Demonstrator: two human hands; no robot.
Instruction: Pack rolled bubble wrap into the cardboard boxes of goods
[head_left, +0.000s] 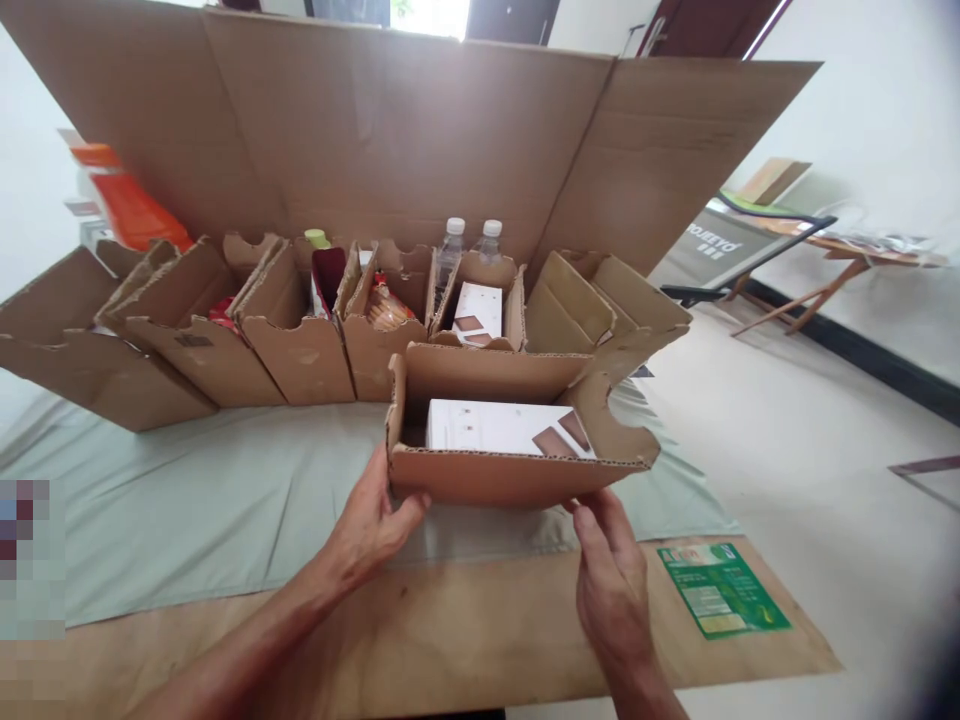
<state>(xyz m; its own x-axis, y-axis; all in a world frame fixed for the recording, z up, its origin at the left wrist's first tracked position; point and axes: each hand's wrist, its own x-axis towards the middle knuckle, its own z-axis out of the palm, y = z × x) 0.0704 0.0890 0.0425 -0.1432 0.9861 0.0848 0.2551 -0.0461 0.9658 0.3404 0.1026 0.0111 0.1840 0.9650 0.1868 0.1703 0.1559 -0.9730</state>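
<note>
Both my hands hold a small open cardboard tray [480, 475] above the table's near edge. My left hand [371, 525] grips its left end, thumb against the front wall. My right hand [611, 580] pinches the lower right part of the front wall. Inside the tray lies a white box [499, 427] with brown squares printed on it. Just behind, a row of similar cardboard trays [300, 350] stands on a pale green cloth [202, 500]. One of them holds another white box [478, 312].
A tall folded cardboard sheet [405, 130] stands as a wall behind the row. Two water bottles [469, 245], a snack packet [386, 310] and an orange bag [131, 205] sit among the trays. A green label [720, 590] lies on the brown board at right. A folding table [817, 250] stands far right.
</note>
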